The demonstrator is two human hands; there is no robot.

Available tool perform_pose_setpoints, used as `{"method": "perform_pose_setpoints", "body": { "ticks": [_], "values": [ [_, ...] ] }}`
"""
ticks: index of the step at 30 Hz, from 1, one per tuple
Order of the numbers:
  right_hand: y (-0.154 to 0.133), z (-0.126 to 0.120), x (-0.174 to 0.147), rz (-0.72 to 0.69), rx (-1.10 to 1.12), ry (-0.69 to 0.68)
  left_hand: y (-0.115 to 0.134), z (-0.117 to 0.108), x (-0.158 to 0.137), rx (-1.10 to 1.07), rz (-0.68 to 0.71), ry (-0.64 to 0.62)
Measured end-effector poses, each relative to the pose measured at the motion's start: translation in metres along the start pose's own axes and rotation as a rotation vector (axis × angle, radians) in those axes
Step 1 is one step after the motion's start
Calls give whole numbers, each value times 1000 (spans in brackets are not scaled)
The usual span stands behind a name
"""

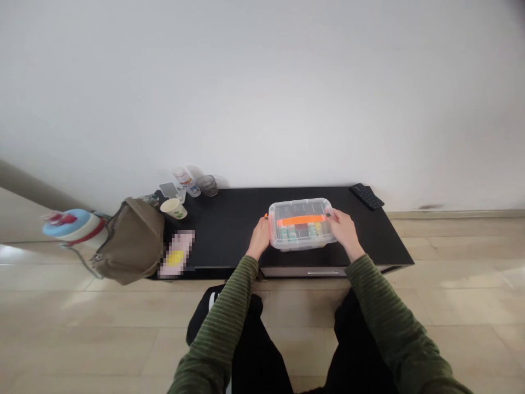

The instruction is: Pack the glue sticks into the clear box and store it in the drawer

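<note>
While the lid (301, 207) is on, the clear storage box (305, 245) is gripped at both ends

As we look down on the black bench (233, 224), the left hand (260, 238) is curled round one short end, and the right hand (344, 232) clasps the other, thumb near the orange handle (301, 220). It's over the front half; resting or just lifted, can't tell! So the grip is made, the lid isn't off, and small green and yellow items (289, 233) lie inside; whether it's latched down, no telling. Out left, a paper cup (174, 208) and a brown bag (135, 241); back right, a black keypad device (367, 197).
</note>
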State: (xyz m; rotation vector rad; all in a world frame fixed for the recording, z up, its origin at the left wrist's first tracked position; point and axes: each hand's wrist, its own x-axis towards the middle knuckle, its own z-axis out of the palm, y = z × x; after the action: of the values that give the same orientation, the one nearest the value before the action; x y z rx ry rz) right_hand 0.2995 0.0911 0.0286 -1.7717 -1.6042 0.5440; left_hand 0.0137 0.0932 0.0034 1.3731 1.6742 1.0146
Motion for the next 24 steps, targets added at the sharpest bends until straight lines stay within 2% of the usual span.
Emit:
{"method": "perform_pose_setpoints", "body": {
  "ticks": [6, 11, 14, 17, 20, 24],
  "values": [
    [0, -1, -4, -3, -39, 20, -3, 3, -1, -10, 9, 23],
    [-7, -1, -7, -5, 30, 56, -3, 3, -2, -41, 51, 61],
    [-13, -1, -11, -28, 123, 158, -3, 3, 0, -65, 4, 64],
    [-11, -3, -13, -16, 389, 260, -3, 0, 2, -103, -65, 53],
    [5, -15, -6, -25, 662, 423, -4, -7, 3, -127, -95, 63],
    [40, -46, 9, -92, 800, 646, -7, -20, 3, -129, -87, 118]
  ]
}}
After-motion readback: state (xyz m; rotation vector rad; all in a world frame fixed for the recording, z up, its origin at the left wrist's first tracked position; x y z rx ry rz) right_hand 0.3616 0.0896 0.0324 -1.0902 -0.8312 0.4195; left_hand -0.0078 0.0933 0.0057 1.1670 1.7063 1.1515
